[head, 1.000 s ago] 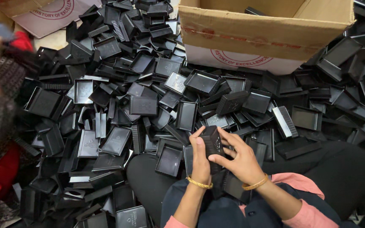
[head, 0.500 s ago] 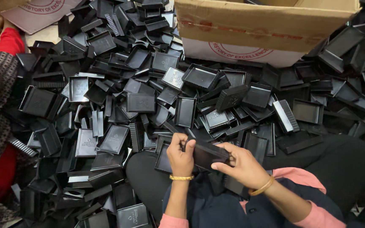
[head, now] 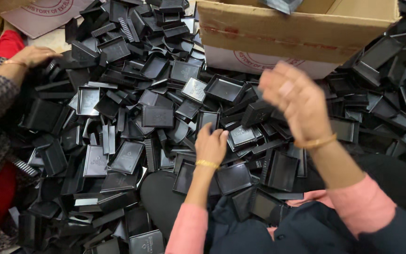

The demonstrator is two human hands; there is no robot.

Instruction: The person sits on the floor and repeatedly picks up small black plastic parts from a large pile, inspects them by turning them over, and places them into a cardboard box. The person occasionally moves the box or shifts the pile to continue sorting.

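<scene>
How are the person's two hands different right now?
The left hand is down on the pile of black plastic trays; the right hand is raised in the air near the cardboard box. The left looks sharp, the right blurred. Both wear gold bangles and pink sleeves.

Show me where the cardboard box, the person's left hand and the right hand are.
cardboard box [head: 278, 35]: head view, on its brown front wall.
left hand [head: 211, 146]: head view, on the back of the hand, resting on the black trays.
right hand [head: 297, 101]: head view, mid-hand, raised, blurred.
</scene>
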